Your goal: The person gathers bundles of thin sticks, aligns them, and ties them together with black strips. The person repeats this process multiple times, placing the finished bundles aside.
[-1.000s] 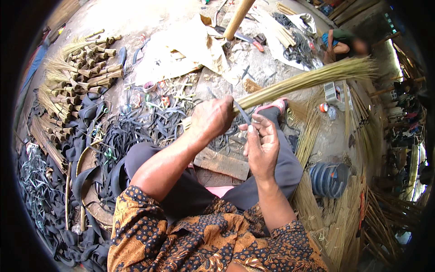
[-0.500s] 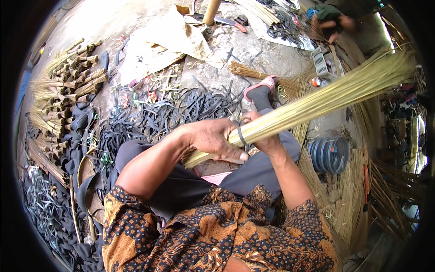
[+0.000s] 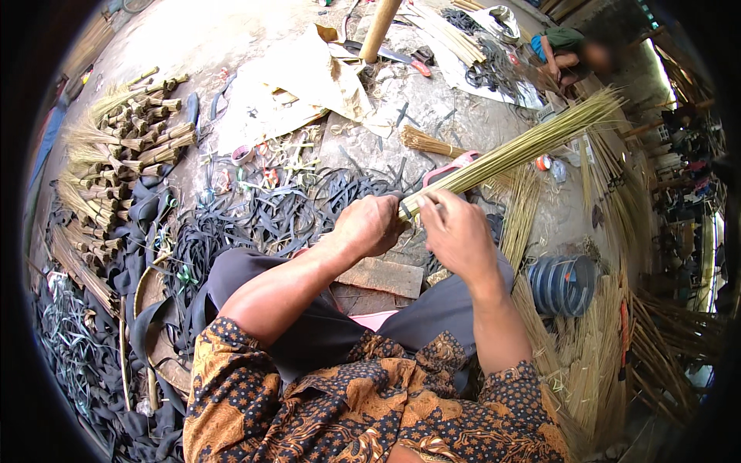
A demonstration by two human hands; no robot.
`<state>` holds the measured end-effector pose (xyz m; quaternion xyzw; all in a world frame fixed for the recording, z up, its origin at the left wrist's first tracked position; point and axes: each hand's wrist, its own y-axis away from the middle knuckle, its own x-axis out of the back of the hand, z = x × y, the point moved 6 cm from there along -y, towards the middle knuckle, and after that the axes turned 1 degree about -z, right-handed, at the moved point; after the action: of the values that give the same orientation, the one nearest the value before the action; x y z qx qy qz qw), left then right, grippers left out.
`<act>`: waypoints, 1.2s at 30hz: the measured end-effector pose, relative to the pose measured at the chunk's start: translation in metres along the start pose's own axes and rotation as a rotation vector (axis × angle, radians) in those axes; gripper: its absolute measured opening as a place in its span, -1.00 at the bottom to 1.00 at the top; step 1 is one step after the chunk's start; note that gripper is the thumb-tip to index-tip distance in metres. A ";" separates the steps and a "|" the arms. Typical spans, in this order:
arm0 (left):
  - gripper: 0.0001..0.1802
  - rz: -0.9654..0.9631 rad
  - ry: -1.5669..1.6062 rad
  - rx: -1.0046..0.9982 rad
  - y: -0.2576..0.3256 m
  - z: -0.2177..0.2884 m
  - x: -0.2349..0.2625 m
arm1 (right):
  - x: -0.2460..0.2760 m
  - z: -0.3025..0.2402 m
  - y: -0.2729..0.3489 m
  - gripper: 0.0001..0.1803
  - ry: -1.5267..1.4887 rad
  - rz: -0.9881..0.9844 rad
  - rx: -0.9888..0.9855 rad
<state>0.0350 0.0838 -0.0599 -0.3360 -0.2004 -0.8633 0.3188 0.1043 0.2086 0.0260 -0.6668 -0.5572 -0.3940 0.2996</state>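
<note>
My left hand (image 3: 370,225) is closed in a fist around the lower end of a long bundle of thin yellow-green palm-leaf sticks (image 3: 517,150). A black rubber band (image 3: 404,209) circles the bundle just beside that fist. My right hand (image 3: 461,238) is closed, with its thumb and fingertips on the underside of the bundle next to the band. Whether its fingertips also pinch the band is hard to see. The loose stick tips slant up and away to the right. Beneath my hands, a wooden block (image 3: 380,276) lies between my crossed legs.
Black rubber strips (image 3: 270,208) lie heaped ahead of my legs. Short tied bundles (image 3: 127,147) are stacked at left. A knife (image 3: 390,55) lies by a wooden post (image 3: 378,31). At right are a blue ribbed container (image 3: 562,285) and loose sticks (image 3: 590,355). Another person (image 3: 559,54) crouches far right.
The bundle has swung to a steeper slant, its tips now nearer the middle. My left hand has gone from lying over it to a fist at its end. My right fingers have shifted beside the band.
</note>
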 end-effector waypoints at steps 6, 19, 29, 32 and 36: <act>-0.74 0.065 -0.064 -0.002 0.002 -0.006 -0.009 | -0.044 0.005 -0.037 -0.66 -0.215 -0.075 -0.021; -0.82 0.264 -0.109 0.030 -0.013 -0.014 0.009 | -0.066 0.006 0.033 -0.64 -0.609 -0.155 -0.105; -0.69 -0.228 0.640 -0.100 0.015 0.021 0.024 | -0.029 0.063 0.057 -0.68 -0.314 -0.102 0.049; -0.74 -0.591 0.620 -0.201 0.033 0.045 0.012 | -0.024 0.056 0.040 -0.83 -0.323 0.037 0.357; -0.75 -1.053 1.099 -0.022 0.053 0.055 0.000 | -0.016 0.024 0.030 -0.79 -0.143 0.076 0.665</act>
<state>0.0958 0.0766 -0.0146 0.2790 -0.1383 -0.9465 -0.0847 0.1369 0.2141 0.0011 -0.5789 -0.6494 -0.1317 0.4752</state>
